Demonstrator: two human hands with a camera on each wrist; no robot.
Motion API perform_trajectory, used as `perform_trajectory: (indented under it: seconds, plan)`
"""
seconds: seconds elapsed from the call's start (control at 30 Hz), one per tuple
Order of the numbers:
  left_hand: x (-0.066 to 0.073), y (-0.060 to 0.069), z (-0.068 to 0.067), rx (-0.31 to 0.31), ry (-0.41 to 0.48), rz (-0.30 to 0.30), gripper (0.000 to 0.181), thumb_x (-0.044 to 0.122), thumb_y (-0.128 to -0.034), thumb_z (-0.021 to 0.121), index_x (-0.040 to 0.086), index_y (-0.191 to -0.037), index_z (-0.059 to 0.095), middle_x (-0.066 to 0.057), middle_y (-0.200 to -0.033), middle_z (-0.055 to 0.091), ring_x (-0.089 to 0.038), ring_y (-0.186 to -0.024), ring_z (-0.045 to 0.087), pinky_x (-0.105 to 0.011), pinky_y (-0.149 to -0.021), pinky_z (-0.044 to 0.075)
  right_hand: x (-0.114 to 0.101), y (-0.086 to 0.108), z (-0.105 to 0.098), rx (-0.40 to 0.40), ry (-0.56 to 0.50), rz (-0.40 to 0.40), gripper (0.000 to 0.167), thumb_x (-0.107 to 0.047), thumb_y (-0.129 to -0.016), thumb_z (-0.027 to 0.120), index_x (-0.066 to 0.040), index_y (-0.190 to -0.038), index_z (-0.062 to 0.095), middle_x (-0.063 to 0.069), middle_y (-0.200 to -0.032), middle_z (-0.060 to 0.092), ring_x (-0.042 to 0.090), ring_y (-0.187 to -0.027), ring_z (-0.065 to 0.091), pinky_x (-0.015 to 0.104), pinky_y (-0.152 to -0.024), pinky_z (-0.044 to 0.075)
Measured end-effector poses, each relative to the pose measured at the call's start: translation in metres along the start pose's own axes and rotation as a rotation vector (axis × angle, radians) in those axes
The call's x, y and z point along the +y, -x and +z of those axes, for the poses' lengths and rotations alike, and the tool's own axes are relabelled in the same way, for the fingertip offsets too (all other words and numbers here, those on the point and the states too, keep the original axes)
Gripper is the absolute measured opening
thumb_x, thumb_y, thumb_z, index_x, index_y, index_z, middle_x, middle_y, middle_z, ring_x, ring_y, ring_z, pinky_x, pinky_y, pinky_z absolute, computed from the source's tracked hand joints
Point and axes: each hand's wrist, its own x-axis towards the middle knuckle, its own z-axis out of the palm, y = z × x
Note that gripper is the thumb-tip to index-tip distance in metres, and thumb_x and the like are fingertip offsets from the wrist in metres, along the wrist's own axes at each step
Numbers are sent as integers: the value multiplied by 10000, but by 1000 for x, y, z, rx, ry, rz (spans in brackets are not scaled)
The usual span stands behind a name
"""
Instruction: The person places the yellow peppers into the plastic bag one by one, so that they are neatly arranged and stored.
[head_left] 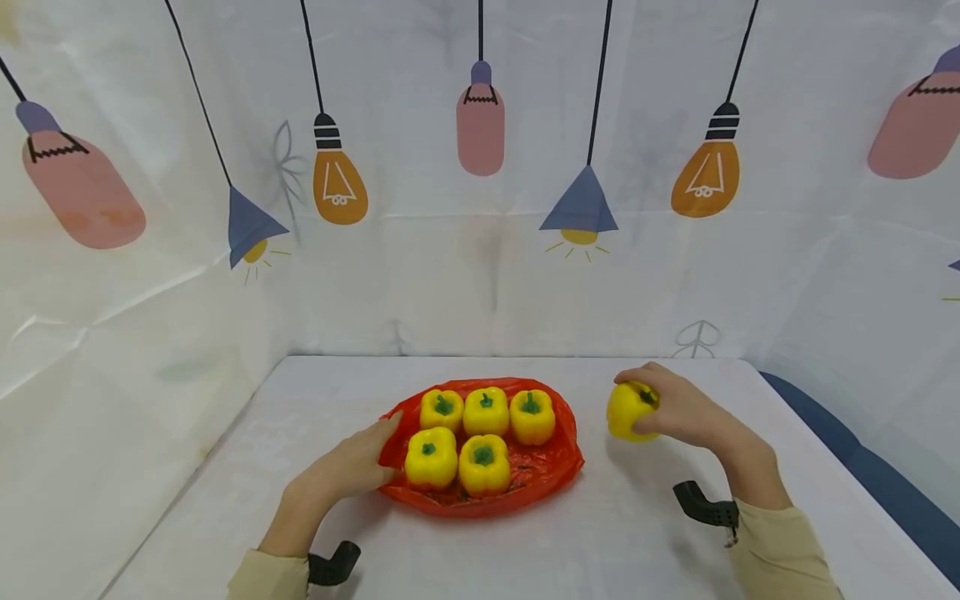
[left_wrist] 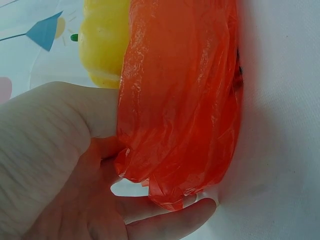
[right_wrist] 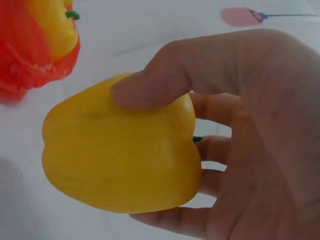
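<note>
Several yellow bell peppers (head_left: 485,465) with green stems sit in two rows on an oval tray wrapped in red plastic (head_left: 538,483). My left hand (head_left: 352,461) grips the tray's left end. In the left wrist view, the thumb reaches over the red plastic rim (left_wrist: 180,100) and the fingers lie outside and below it. To the right of the tray, my right hand (head_left: 686,408) holds another yellow bell pepper (head_left: 628,410) above the table. The right wrist view has its thumb on one side of that pepper (right_wrist: 120,150) and the fingers around the other, partly hidden.
A white-covered table (head_left: 600,542) lies under everything. Behind it hangs a white sheet (head_left: 420,275) printed with lamps and bulbs. A dark blue object (head_left: 847,450) stands beyond the table's right edge. Each wrist wears a black camera mount (head_left: 705,504).
</note>
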Motion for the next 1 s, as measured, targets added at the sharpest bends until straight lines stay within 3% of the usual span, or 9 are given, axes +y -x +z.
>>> perform_trajectory:
  seconds: [0.23, 0.47, 0.67, 0.87, 1.0]
  plan:
    - [-1, 0, 1, -2, -10, -2, 820, 236, -867, 724, 73, -1558, 313, -119, -1569, 414, -346, -1429, 408, -612, -1146, 349, -38, 3, 6, 42, -47, -132, 560, -142, -730, 765, -202, -1268, 621, -3, -1210, 544, 204, -1009, 525, 292, -766, 519]
    - [-1, 2, 0, 0, -11, -5, 818, 229, -869, 716, 69, -1559, 307, -130, -1579, 397, -360, -1444, 385, -619, -1156, 327, -76, 2, 25, -1, -27, -228, 560, -169, -768, 776, -269, -1292, 605, -81, -1212, 519, 140, -1042, 529, 282, -841, 554]
    - [1, 3, -1, -2, -14, -5, 819, 239, -869, 722, 76, -1558, 312, -131, -1576, 402, -363, -1442, 387, -623, -1151, 333, -94, 0, 48, -65, 10, -243, 582, -236, -815, 768, -295, -1359, 571, -87, -1258, 537, 123, -1084, 534, 369, -946, 541]
    - [1, 2, 1, -7, -10, -10, 830, 245, -867, 724, 86, -1564, 303, -143, -1576, 398, -365, -1444, 385, -623, -1151, 332, -99, -2, 70, -137, 82, -186, 619, -271, -808, 786, -225, -1387, 569, 3, -1412, 557, 229, -1276, 533, 509, -1075, 475]
    - [2, 1, 1, -5, -8, -10, 829, 245, -866, 726, 85, -1563, 305, -136, -1577, 399, -360, -1447, 382, -618, -1154, 331, -101, -4, 79, -158, 145, -165, 636, -296, -801, 810, -197, -1384, 577, 37, -1411, 565, 260, -1290, 536, 516, -1077, 473]
